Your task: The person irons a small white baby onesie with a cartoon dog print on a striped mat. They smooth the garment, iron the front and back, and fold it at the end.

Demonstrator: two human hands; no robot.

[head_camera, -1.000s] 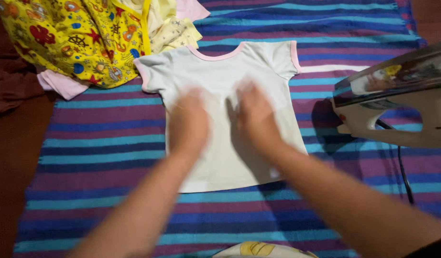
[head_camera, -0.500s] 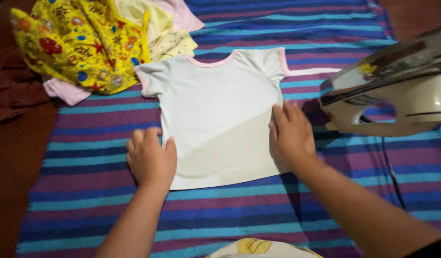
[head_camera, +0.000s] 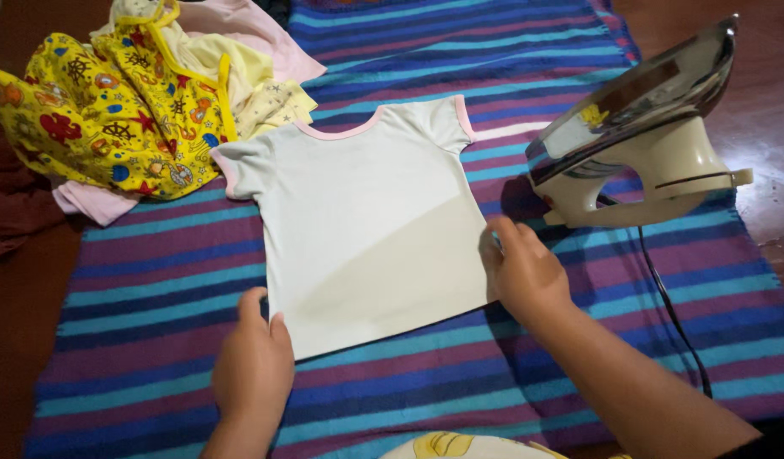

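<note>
Where both hands lay higher along the shirt's side edges half a second ago, they now sit at its lower corners. The left hand touches the bottom left corner of the pale shirt, fingers together — whether they pinch the hem cannot be told. The right hand rests on the right edge, fingers loosely curled. The shirt lies flat on a striped blanket. Beyond stand an upright iron and a heap of patterned clothes — wooden floor around.
</note>
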